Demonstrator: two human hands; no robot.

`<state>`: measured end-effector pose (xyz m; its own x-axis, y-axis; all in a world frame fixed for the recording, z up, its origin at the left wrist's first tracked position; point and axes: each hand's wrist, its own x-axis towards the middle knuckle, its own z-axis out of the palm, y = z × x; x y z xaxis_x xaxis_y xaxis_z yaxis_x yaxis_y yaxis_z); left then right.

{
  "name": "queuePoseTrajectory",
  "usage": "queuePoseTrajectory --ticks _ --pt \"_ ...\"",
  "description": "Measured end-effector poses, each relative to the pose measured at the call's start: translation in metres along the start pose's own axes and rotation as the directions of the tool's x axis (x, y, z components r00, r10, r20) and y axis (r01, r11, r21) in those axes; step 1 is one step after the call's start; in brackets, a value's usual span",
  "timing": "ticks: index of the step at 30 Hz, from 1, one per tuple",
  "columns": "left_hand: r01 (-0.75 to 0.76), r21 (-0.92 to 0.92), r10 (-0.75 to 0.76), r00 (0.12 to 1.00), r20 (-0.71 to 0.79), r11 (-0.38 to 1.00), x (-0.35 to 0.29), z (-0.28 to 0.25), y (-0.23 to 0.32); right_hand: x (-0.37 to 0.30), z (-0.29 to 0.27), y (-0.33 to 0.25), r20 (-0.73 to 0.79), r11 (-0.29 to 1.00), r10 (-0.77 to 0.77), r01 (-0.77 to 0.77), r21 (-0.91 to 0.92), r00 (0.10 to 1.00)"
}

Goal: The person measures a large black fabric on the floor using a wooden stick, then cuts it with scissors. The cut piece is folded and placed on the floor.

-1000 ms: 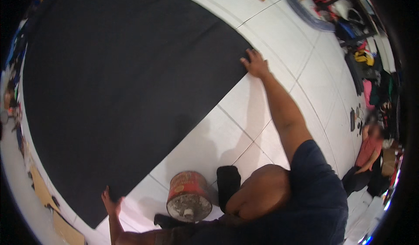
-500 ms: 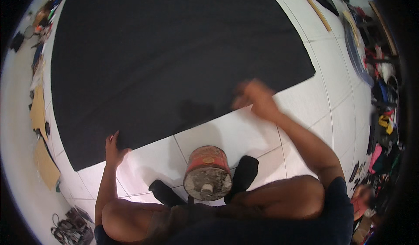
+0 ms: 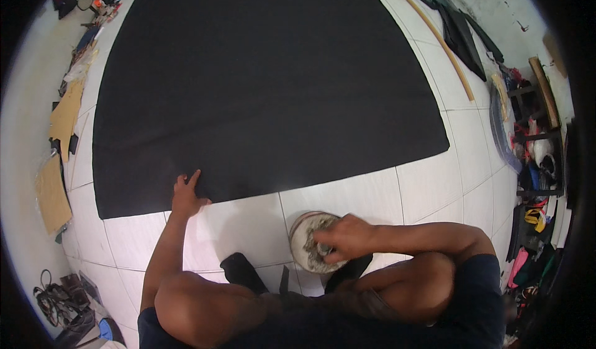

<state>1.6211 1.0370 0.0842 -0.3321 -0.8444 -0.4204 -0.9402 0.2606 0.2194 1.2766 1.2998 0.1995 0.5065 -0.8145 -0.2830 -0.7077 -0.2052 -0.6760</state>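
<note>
A large sheet of black fabric (image 3: 267, 88) lies spread over the white tiled floor. My left hand (image 3: 188, 194) rests on its near edge with the fingers spread flat, the thumb along the border. Between my feet stands a round tin can (image 3: 302, 231) with a stained, crusted whitish top. My right hand (image 3: 347, 240) is over that top, fingers curled down around the small cap at its middle; the hand hides part of the cap.
A long thin tan strip (image 3: 444, 45) and dark folded material (image 3: 462, 41) lie at the far right. Cluttered shelves (image 3: 537, 156) line the right side. Tan board pieces (image 3: 53, 194) lie along the left wall, with a dark bag-like heap (image 3: 62, 305) at the lower left.
My right hand has moved from the fabric's near edge back to the top of the can. My left hand still lies on the near edge. The whole view has shifted.
</note>
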Motion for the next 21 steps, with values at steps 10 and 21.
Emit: queuePoseTrajectory --ticks 10,21 --pt "0.004 -0.008 -0.004 0.999 0.039 1.0 0.002 -0.002 0.001 0.04 -0.081 0.043 -0.606 0.957 0.261 -0.285 0.058 0.752" --pt "0.099 0.061 -0.108 0.98 0.165 0.993 0.003 -0.01 0.003 0.118 -0.143 0.085 -0.42 0.841 0.521 -0.53 0.105 0.743"
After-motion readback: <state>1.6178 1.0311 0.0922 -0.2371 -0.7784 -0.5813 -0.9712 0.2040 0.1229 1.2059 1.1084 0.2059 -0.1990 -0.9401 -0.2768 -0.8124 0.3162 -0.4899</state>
